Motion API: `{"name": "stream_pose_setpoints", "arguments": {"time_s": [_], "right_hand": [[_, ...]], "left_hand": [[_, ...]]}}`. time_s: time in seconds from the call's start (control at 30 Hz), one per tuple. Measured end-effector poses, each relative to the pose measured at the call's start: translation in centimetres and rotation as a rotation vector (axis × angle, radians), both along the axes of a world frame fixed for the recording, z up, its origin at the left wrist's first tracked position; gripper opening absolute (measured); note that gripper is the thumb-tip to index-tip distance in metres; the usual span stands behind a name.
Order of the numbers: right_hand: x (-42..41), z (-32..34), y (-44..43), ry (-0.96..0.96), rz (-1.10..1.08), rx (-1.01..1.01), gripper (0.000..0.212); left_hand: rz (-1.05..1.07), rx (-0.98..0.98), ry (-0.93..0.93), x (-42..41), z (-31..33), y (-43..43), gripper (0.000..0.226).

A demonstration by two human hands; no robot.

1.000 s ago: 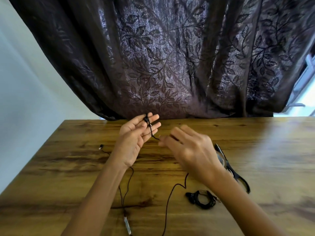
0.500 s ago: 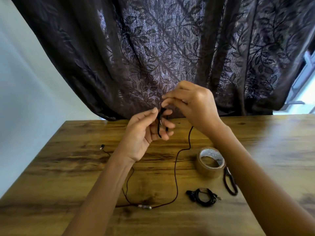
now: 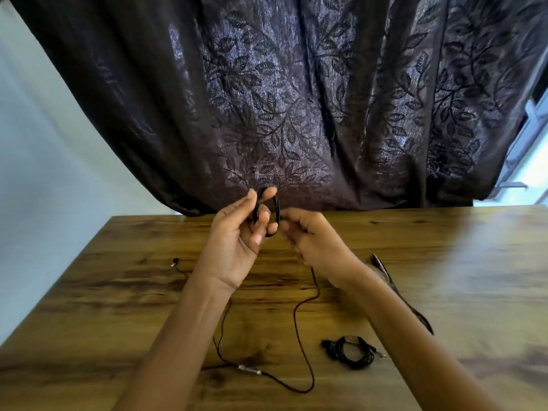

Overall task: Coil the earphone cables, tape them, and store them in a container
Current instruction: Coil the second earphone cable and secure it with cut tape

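Gripping a small loop of earphone cable (image 3: 268, 212) at frame centre, the left hand (image 3: 237, 247) pinches the coil between thumb and fingers, palm up. Beside it, the right hand (image 3: 314, 244) is closed on the free run of cable and is blurred, so its exact finger placement cannot be told. Loose cable drops from the hands to the wooden table (image 3: 444, 262), trails toward the lower centre, and ends at an earbud (image 3: 176, 260) at centre left.

Coiling is judged to be in hand. Next, the remaining slack must be wound onto the loop without releasing the pinch.

Behind, a dark leaf-patterned curtain (image 3: 296, 99) fills the upper frame. A finished coil (image 3: 351, 351) lies at lower right; scissors (image 3: 400, 292) show partly beyond the right forearm. No container is visible.
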State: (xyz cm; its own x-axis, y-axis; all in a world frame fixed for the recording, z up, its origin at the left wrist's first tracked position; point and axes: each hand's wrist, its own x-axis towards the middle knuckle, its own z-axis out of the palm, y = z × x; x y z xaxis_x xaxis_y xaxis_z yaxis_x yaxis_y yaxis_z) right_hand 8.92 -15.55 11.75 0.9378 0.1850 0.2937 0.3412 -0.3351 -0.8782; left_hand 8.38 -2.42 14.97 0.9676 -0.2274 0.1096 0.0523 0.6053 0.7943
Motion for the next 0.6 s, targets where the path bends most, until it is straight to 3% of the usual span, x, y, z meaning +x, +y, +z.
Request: {"name": "stream_pose_setpoints", "arguments": {"time_s": [0.1, 0.17, 0.23, 0.43, 0.57, 0.6], "right_hand": [[-0.7, -1.7, 0.0, -0.032, -0.073, -0.079, 0.028], [-1.4, -2.5, 0.0, -0.078, -0.128, -0.224, 0.018], [-2.3, -3.2, 0.0, -0.149, -0.181, -0.422, 0.022], [-4.2, -3.0, 0.6, -0.483, -0.251, -0.773, 0.030], [-4.0, -1.1, 0.0, -0.649, -0.218, -0.722, 0.007], [-3.9, -0.5, -0.3, -0.672, -0.226, -0.691, 0.010]], "left_hand": [[0.019, -0.027, -0.048, 0.4, 0.2, 0.5, 0.028], [0.062, 0.006, -0.085, 0.8, 0.1, 0.8, 0.026], [0.103, 0.045, -0.112, 1.0, -0.1, 0.9, 0.026], [0.182, 0.141, -0.136, 1.4, -1.2, 0.7, 0.026], [0.255, 0.294, -0.149, 1.7, -1.9, 0.6, 0.028], [0.258, 0.311, -0.151, 1.7, -2.0, 0.7, 0.028]]}}
